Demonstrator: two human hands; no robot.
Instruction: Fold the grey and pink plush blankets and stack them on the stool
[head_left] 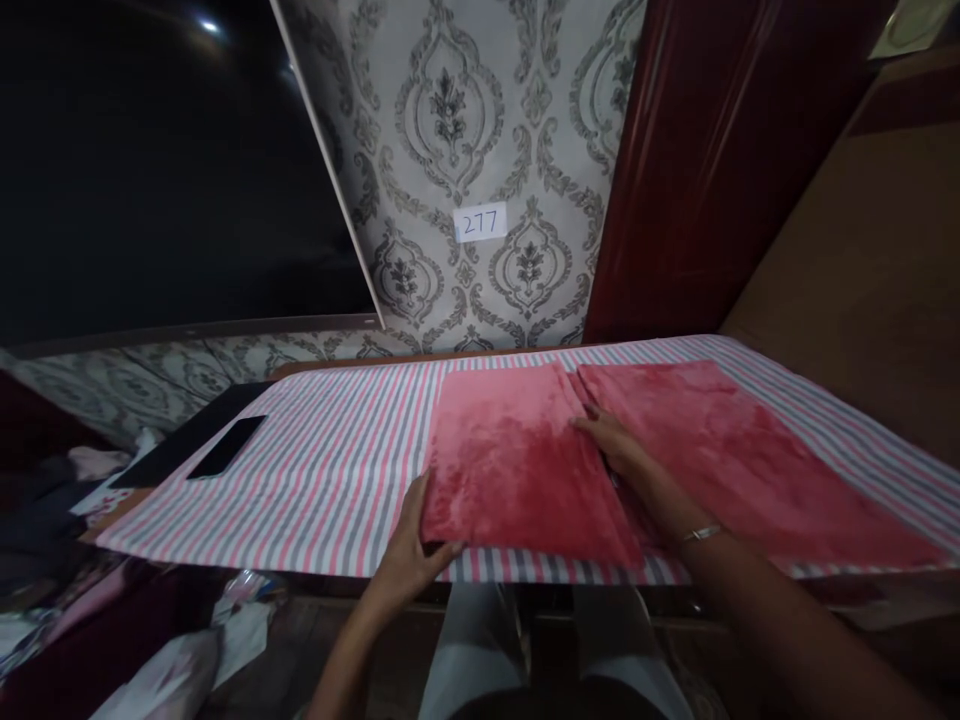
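Note:
A folded pink-red plush cloth [502,460] lies on a striped cover, its near edge close to the table's front edge. My left hand [409,555] grips its near left corner, the thumb along the front edge and the fingers at the left side, partly hidden. At the right edge, my right hand [619,450] has its fingertips closed on the fold, the other fingers hidden. To the right spreads another flat stretch of the same plush [742,460]; whether the two are joined I cannot tell. A bracelet [702,533] circles my right wrist.
The pink, grey and white striped cover [322,450] drapes the table. A dark phone [227,447] lies at its left. Behind are a large black screen [165,180], a patterned wall with a "277" paper [480,222], and a dark red panel [697,170]. Clutter [176,665] sits lower left.

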